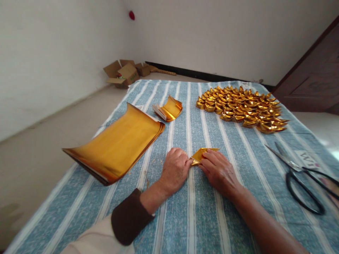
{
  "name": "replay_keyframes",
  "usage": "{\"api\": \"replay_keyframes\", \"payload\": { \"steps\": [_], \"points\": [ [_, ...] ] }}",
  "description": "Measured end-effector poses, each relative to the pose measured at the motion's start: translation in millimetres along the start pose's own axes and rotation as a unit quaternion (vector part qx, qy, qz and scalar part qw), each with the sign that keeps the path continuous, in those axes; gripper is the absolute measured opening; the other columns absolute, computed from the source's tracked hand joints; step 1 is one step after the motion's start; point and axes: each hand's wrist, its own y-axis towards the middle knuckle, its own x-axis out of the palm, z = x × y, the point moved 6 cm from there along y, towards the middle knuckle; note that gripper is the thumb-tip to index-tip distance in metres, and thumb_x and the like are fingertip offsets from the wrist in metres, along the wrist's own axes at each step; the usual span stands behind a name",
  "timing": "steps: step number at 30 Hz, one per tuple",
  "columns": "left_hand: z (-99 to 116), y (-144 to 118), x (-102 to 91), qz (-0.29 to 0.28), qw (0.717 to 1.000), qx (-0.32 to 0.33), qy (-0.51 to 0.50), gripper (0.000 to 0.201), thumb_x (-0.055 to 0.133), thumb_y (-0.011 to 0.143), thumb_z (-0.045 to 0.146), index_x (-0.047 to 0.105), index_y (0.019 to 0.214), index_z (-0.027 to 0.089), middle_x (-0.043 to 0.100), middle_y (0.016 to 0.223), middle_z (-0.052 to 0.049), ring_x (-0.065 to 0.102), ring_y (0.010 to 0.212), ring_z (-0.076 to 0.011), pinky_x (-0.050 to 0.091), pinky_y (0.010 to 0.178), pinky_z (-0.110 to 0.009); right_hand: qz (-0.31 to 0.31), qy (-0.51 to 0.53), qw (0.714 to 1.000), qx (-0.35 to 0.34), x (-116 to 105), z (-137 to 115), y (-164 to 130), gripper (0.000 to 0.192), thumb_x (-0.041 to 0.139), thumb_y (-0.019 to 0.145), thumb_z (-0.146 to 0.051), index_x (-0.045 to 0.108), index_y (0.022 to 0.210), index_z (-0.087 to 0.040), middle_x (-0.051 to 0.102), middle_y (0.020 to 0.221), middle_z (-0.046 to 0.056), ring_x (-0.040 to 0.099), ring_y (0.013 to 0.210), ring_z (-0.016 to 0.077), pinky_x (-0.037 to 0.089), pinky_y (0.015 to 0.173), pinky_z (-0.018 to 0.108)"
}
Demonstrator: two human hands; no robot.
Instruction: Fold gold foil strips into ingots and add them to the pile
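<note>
A small piece of gold foil paper (pixel 200 154), partly folded, lies on the blue-and-white striped cloth (pixel 196 215). My left hand (pixel 174 170) pinches its left corner with fingers curled. My right hand (pixel 218 171) presses on its right side, fingers over the paper. Both hands rest on the cloth, close together. Most of the paper is hidden under my fingers.
A curled stack of large gold sheets (pixel 118 144) lies to the left. A smaller stack of gold squares (pixel 169 109) sits behind it. A heap of several folded gold ingots (pixel 242 107) lies at the back right. Black-handled scissors (pixel 302 174) lie at right. Cardboard boxes (pixel 124 73) stand by the wall.
</note>
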Motion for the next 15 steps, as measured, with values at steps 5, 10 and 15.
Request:
{"api": "replay_keyframes", "payload": {
  "steps": [5, 10, 15],
  "points": [
    [-2.6, 1.7, 1.3, -0.002, 1.0, 0.001, 0.014, 0.024, 0.056, 0.093, 0.018, 0.053, 0.069, 0.019, 0.059, 0.076, -0.004, 0.052, 0.079, -0.0213, 0.046, 0.077, -0.04, -0.012, -0.002, 1.0, 0.007, 0.8, 0.6, 0.4, 0.018, 0.051, 0.097, -0.021, 0.069, 0.094, -0.018, 0.069, 0.101, 0.01, 0.061, 0.107, 0.0251, 0.05, 0.091, 0.04],
    [-3.7, 4.5, 2.5, -0.024, 0.999, 0.005, 0.026, 0.023, 0.057, 0.092, 0.018, 0.053, 0.069, 0.018, 0.058, 0.075, -0.005, 0.051, 0.078, -0.0214, 0.045, 0.075, -0.04, -0.033, -0.02, 0.999, -0.004, -0.6, -3.1, 1.9, 0.022, 0.049, 0.098, -0.021, 0.067, 0.11, -0.021, 0.067, 0.101, 0.011, 0.06, 0.108, 0.0274, 0.05, 0.089, 0.043],
    [-2.1, 8.5, 1.4, -0.037, 0.999, 0.015, 0.035, 0.023, 0.059, 0.092, 0.019, 0.053, 0.069, 0.019, 0.058, 0.076, -0.004, 0.052, 0.079, -0.0211, 0.046, 0.076, -0.04, -0.018, -0.031, 0.999, -0.007, -4.2, -5.2, 2.1, 0.024, 0.048, 0.098, -0.021, 0.069, 0.11, -0.024, 0.065, 0.1, 0.011, 0.059, 0.106, 0.0269, 0.051, 0.086, 0.043]
  ]
}}
